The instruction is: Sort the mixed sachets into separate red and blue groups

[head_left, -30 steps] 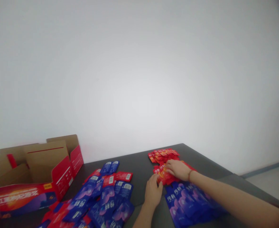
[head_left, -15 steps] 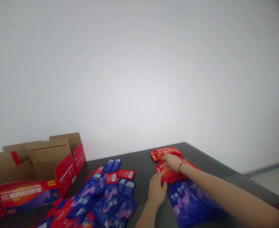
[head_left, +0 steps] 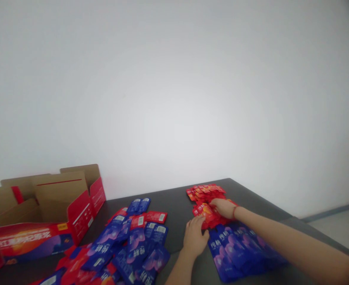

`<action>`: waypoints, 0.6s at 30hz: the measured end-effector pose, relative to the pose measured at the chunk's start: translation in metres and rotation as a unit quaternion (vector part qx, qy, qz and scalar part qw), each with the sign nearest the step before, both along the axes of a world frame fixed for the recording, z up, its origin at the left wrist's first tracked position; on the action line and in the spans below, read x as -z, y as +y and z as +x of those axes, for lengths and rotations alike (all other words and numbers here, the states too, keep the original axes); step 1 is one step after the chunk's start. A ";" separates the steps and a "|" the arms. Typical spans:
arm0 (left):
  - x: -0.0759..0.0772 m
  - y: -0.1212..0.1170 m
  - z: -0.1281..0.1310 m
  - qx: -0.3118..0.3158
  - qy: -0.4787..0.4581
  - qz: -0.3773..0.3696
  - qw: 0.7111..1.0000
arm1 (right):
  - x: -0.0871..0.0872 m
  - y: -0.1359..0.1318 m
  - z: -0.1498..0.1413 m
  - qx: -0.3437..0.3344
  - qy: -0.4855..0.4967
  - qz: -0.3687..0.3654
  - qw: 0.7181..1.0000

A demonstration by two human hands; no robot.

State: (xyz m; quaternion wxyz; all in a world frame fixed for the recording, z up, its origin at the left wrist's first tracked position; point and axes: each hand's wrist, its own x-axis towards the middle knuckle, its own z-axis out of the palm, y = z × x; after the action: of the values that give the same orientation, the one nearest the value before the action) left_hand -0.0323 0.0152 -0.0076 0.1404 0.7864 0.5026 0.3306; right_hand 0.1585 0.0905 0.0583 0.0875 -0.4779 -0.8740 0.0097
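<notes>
My right hand [head_left: 224, 208], with a red cord around the wrist, reaches over an overlapping row of red sachets [head_left: 205, 212]. Its fingers are drawn together on a red sachet there, their tips partly hidden. At the left end of that row, my left hand [head_left: 194, 236] rests with its fingertips against the sachets and its thumb apart. Behind them lies another fanned row of red sachets [head_left: 205, 191]. Nearer me, blue pouches [head_left: 232, 253] overlap in a row, partly beneath my right forearm.
A mixed heap of blue and red pouches [head_left: 137, 241] covers the table left of my hands. Farther left stands an open red cardboard box [head_left: 35, 241] with brown insides. The dark table [head_left: 174, 198] meets a pale wall [head_left: 174, 99] at the back.
My right hand has shifted right and slightly nearer along the red sachets. My left hand stays at their left end. The view has turned slightly.
</notes>
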 end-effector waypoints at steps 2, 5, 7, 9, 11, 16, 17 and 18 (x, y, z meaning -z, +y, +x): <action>0.000 0.000 0.000 0.003 0.001 -0.003 1.000 | 0.002 -0.001 0.000 0.017 -0.012 -0.002 1.000; -0.001 0.000 0.000 0.004 0.002 -0.012 1.000 | 0.002 -0.002 0.001 0.019 -0.021 0.006 1.000; -0.001 0.000 0.001 -0.003 0.000 -0.017 1.000 | -0.001 -0.002 -0.003 0.009 -0.023 0.016 1.000; -0.002 0.000 0.002 -0.018 -0.011 -0.022 1.000 | -0.007 -0.001 -0.016 -0.012 -0.021 0.027 0.999; -0.002 0.000 0.003 -0.033 -0.026 -0.026 0.999 | -0.011 0.000 -0.039 -0.039 -0.017 0.030 0.999; 0.005 0.005 0.002 -0.037 -0.079 -0.034 0.996 | -0.002 -0.013 -0.104 -0.095 0.003 0.011 0.995; 0.008 0.007 0.000 -0.025 -0.087 -0.033 0.995 | 0.003 -0.017 -0.112 -0.101 0.009 0.007 0.995; 0.011 0.009 -0.001 -0.012 -0.092 -0.032 0.995 | 0.007 -0.022 -0.117 -0.104 0.016 0.003 0.994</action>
State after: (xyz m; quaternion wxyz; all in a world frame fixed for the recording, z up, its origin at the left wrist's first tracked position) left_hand -0.0332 0.0240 -0.0185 0.2072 0.7415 0.5074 0.3869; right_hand 0.0419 0.0685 0.0512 0.1018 -0.3835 -0.9176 0.0237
